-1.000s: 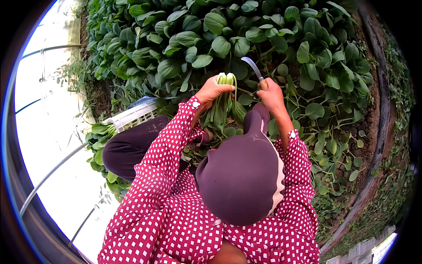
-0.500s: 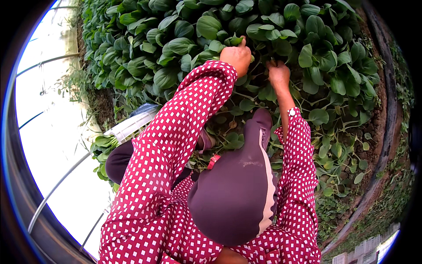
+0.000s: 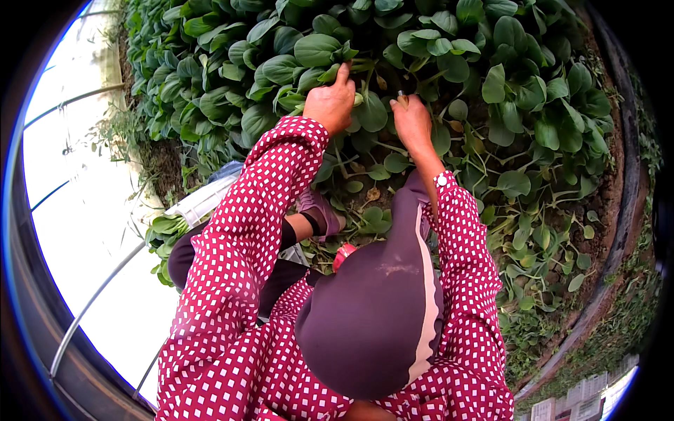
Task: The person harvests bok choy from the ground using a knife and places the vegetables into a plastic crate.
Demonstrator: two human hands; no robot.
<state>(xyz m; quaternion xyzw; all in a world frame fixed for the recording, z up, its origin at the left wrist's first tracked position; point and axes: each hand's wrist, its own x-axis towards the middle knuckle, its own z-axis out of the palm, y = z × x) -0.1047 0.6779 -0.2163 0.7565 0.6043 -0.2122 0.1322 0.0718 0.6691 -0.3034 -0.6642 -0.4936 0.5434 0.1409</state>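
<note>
leafy plant point(image 3: 365, 105) stands upright between left hand point(image 3: 330, 105) clamped on it and right hand's point(image 3: 413, 123) unclear grip.

A dense bed of broad green leaves point(image 3: 435, 63) fills the upper ground, with bare brown soil point(image 3: 611, 175) curving along its right edge – daylight glares white through translucent sheeting point(image 3: 77, 203) on the left, crossed by thin curved metal hoops point(image 3: 84, 330); weeds point(image 3: 126, 133) fringe that side
</note>
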